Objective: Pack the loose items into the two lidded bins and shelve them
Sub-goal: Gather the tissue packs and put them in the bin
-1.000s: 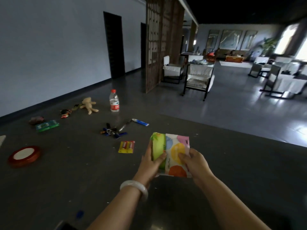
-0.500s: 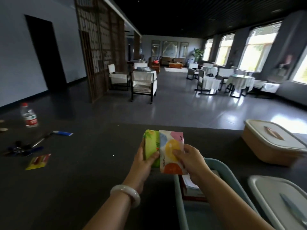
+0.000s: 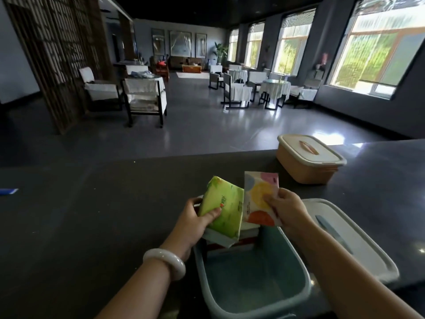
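Observation:
My left hand (image 3: 195,221) grips a green tissue pack (image 3: 224,209), tilted over the far end of the open blue bin (image 3: 308,288). My right hand (image 3: 287,209) holds a white pack with coloured dots (image 3: 259,196) just beside it, also above the bin. A red-edged box (image 3: 247,241) lies inside the bin under the packs. The bin's white lid (image 3: 358,245) with a blue handle rests on the dark counter to the right. An orange bin (image 3: 305,168) stands farther back right with its lid shut.
A blue pen-like item (image 3: 8,191) lies at the counter's far left edge. The dark counter (image 3: 92,215) stretches left of the bin. Beyond it are chairs, draped tables, a wooden screen and bright windows.
The view swung right from the scattered items to the bins. My hands carried both packs over the blue bin and drew them apart, the green one tilting left.

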A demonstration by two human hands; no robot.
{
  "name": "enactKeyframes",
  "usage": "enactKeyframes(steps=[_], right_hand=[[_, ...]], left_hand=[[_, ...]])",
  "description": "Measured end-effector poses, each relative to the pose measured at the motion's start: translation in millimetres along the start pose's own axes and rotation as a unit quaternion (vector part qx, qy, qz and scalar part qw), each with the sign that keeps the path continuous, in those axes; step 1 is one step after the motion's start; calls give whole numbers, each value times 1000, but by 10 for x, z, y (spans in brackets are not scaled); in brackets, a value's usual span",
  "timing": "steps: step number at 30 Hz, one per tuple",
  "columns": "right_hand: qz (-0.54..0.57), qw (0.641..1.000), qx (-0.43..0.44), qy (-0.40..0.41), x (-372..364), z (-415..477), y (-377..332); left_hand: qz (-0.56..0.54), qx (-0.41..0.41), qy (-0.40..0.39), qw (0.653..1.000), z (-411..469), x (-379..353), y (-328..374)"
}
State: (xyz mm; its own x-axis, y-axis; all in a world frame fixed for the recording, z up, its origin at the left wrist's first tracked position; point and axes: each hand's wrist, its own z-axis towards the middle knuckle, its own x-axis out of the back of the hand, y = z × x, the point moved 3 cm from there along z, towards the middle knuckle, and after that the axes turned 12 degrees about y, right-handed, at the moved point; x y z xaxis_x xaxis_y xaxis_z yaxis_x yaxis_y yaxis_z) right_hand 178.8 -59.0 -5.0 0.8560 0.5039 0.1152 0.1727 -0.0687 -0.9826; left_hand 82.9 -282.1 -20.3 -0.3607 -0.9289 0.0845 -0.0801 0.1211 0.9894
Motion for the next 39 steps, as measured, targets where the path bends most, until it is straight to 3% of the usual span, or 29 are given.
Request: enactKeyframes(steps=[4,9,18,26,34,39], right_hand=[[-30,998,24,46,212,259,109],[32,996,-12,85,319,450,210],[72,997,10,-6,115,441,255],[7,995,99,4,26,341,351],[9,994,107,1,30,294,368],[1,993,117,10,51,284,363]], left_hand=[[31,4,-35,999,-79,-65,56],[73,53,-79,993,-243,-195,24],[124,154,-64,978,-411,-462,-226],[97,182,-58,977,-460,-481,-291],[112,208,-63,970,-474,-533,-390],[47,227,-52,971,-423,-670,-456]])
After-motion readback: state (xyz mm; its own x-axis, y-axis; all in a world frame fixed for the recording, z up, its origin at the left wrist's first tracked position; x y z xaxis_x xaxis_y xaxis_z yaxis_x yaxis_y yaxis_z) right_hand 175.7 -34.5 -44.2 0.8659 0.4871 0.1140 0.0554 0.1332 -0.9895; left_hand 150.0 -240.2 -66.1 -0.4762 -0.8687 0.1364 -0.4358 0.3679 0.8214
